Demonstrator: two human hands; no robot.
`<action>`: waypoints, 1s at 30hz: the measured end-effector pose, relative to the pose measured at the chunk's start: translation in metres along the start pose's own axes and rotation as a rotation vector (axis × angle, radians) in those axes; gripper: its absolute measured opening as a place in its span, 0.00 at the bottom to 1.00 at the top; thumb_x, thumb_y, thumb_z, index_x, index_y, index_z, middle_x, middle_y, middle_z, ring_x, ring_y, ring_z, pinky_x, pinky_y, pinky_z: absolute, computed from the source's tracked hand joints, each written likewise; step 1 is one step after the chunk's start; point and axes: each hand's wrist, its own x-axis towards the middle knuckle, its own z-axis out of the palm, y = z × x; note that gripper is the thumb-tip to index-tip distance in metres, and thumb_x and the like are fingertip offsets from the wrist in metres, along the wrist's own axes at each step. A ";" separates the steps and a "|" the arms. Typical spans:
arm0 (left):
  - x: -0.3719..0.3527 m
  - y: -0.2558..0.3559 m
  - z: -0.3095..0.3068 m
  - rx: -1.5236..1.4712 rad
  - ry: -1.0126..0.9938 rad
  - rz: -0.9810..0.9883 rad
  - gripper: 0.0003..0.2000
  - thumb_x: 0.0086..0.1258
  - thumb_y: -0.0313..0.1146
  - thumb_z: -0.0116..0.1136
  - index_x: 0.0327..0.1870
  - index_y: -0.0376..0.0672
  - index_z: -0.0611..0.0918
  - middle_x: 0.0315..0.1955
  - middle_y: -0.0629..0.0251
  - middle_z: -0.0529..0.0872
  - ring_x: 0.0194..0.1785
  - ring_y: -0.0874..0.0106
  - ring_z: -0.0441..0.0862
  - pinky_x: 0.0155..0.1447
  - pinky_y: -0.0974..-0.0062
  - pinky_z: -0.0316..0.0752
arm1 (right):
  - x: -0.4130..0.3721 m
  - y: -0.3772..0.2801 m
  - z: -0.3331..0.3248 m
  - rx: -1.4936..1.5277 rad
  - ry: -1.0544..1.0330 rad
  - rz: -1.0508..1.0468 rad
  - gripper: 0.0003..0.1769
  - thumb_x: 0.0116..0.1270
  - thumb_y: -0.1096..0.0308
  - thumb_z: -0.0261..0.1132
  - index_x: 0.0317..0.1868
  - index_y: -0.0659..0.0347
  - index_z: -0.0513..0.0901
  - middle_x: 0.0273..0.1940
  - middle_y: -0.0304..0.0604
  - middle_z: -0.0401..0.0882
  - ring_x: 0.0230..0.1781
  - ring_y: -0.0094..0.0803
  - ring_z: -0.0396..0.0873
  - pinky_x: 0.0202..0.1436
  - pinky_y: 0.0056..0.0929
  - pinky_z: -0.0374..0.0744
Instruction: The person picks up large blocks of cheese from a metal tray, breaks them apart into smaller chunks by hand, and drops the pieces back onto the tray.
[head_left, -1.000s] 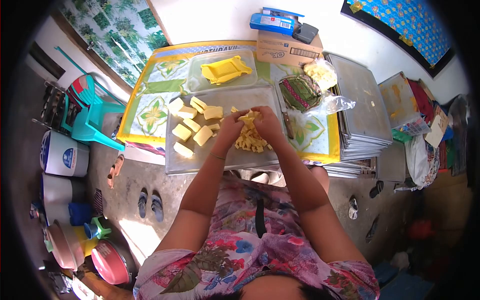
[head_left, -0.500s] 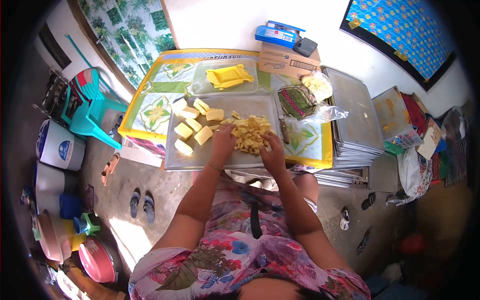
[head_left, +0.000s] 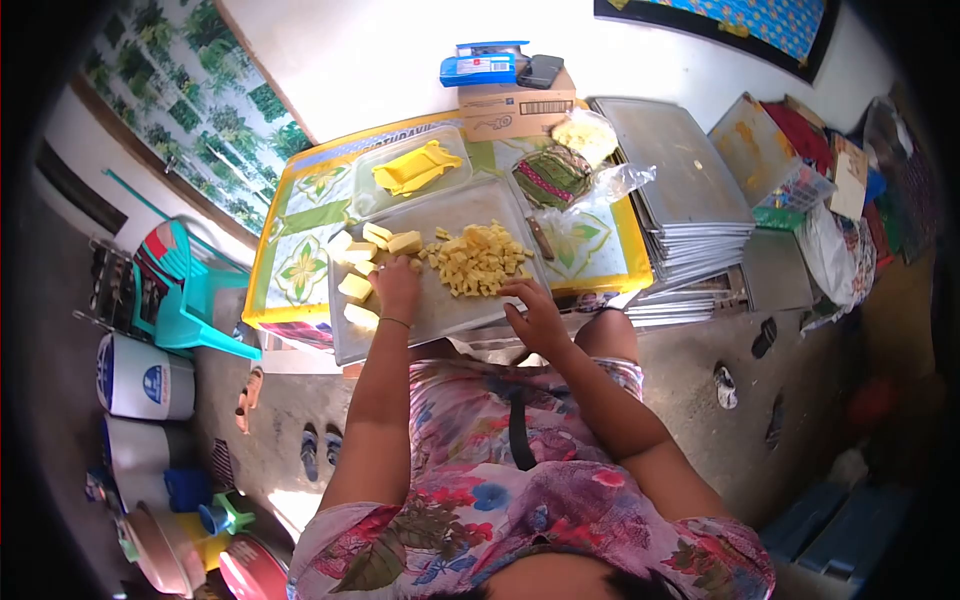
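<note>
A metal tray [head_left: 430,318] lies on the table, holding several large pale-yellow blocks [head_left: 355,288] on its left and a heap of small yellow pieces [head_left: 478,260] on its right. My left hand [head_left: 397,285] is over the blocks, fingers bent down at one of them; what the fingertips hold, if anything, is hidden. My right hand [head_left: 535,318] is at the lower right edge of the heap, its fingers apart and nothing in it. Behind the tray a yellow slicer [head_left: 418,168] rests in a clear plastic container [head_left: 366,205]. A knife [head_left: 540,238] lies just right of the tray.
A cardboard box [head_left: 515,110] carries a blue package [head_left: 478,70] at the table's back. Beside it are a bag of pale pieces [head_left: 585,137] and a patterned cloth [head_left: 552,178]. Stacked metal trays [head_left: 690,170] stand at the right, a turquoise chair [head_left: 205,305] at the left.
My left hand has moved left from the heap to the blocks. My right hand remains near the heap's right edge, its fingers now spread lower. The camera view has turned and shifted.
</note>
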 end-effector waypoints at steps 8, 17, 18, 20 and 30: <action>-0.021 0.023 -0.030 -1.321 -0.102 -0.224 0.10 0.70 0.37 0.51 0.46 0.42 0.78 0.30 0.66 0.81 0.35 0.73 0.80 0.38 0.74 0.75 | 0.005 -0.021 -0.002 0.118 0.015 0.020 0.14 0.58 0.74 0.61 0.47 0.61 0.78 0.46 0.50 0.75 0.51 0.46 0.74 0.56 0.35 0.72; -0.090 0.085 -0.104 -1.679 -0.579 -0.324 0.14 0.70 0.33 0.52 0.54 0.37 0.75 0.34 0.67 0.80 0.33 0.78 0.78 0.37 0.77 0.78 | 0.022 -0.038 0.000 0.442 -0.133 0.170 0.19 0.62 0.67 0.65 0.52 0.64 0.76 0.44 0.43 0.76 0.42 0.28 0.77 0.43 0.28 0.78; -0.092 0.090 -0.109 -1.640 -0.564 -0.292 0.13 0.70 0.33 0.53 0.52 0.37 0.76 0.34 0.67 0.80 0.33 0.78 0.78 0.37 0.79 0.77 | 0.022 -0.037 0.001 0.507 -0.172 0.207 0.18 0.62 0.67 0.65 0.51 0.65 0.76 0.43 0.43 0.77 0.41 0.26 0.77 0.42 0.27 0.78; -0.095 0.092 -0.112 -1.603 -0.547 -0.262 0.12 0.70 0.33 0.54 0.50 0.37 0.76 0.34 0.67 0.80 0.32 0.78 0.78 0.36 0.80 0.76 | 0.022 -0.035 0.003 0.639 -0.252 0.281 0.18 0.63 0.67 0.65 0.51 0.66 0.76 0.42 0.42 0.77 0.38 0.23 0.78 0.40 0.24 0.78; -0.091 0.092 -0.106 -1.840 -0.466 -0.553 0.13 0.72 0.39 0.51 0.45 0.38 0.77 0.33 0.66 0.80 0.32 0.75 0.78 0.38 0.75 0.77 | 0.020 -0.025 0.014 1.069 -0.090 0.586 0.13 0.60 0.73 0.65 0.44 0.62 0.73 0.38 0.40 0.76 0.37 0.27 0.78 0.43 0.26 0.81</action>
